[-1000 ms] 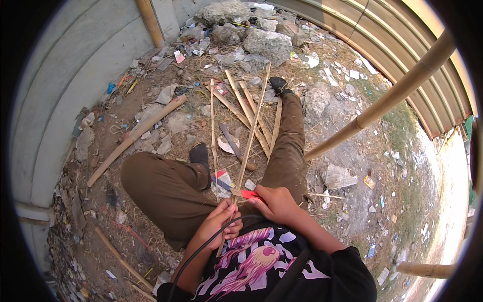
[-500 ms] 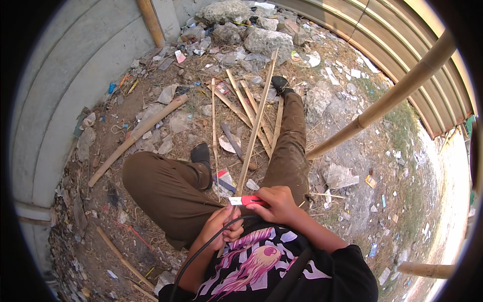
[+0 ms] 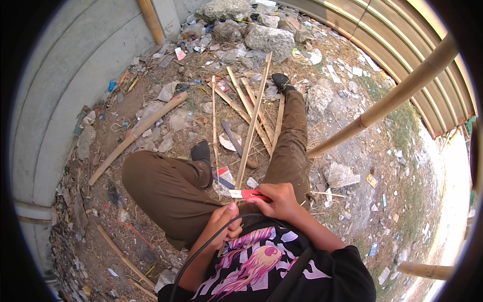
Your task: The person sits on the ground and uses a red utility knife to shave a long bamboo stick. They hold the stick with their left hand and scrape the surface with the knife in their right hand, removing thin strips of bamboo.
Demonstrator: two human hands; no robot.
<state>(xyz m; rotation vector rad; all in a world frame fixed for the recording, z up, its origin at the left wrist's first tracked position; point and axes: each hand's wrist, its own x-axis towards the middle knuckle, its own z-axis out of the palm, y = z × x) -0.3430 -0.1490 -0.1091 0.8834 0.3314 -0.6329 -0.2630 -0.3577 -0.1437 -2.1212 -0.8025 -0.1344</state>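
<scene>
I sit on the ground with brown trousers, one knee bent and one leg stretched out. My right hand [image 3: 279, 200] grips a red-handled knife [image 3: 245, 194] with a pale blade end. The blade rests against the near end of a long split bamboo strip [image 3: 253, 121] that slants away over my legs. My left hand [image 3: 225, 225] is closed low against my lap, around the strip's near end as far as I can tell. A black cable crosses in front of it.
More split bamboo strips [image 3: 240, 103] lie on the dirt ahead, beside a thick bamboo pole [image 3: 138, 137] at left. Another pole [image 3: 387, 103] leans at right. Grey rocks [image 3: 269, 38], litter, a concrete wall [image 3: 55, 100] and corrugated sheeting [image 3: 402, 35] surround me.
The long strip has swung slightly, its far tip moving right and its near end shifting in my hands. My right hand with the knife has edged along it.
</scene>
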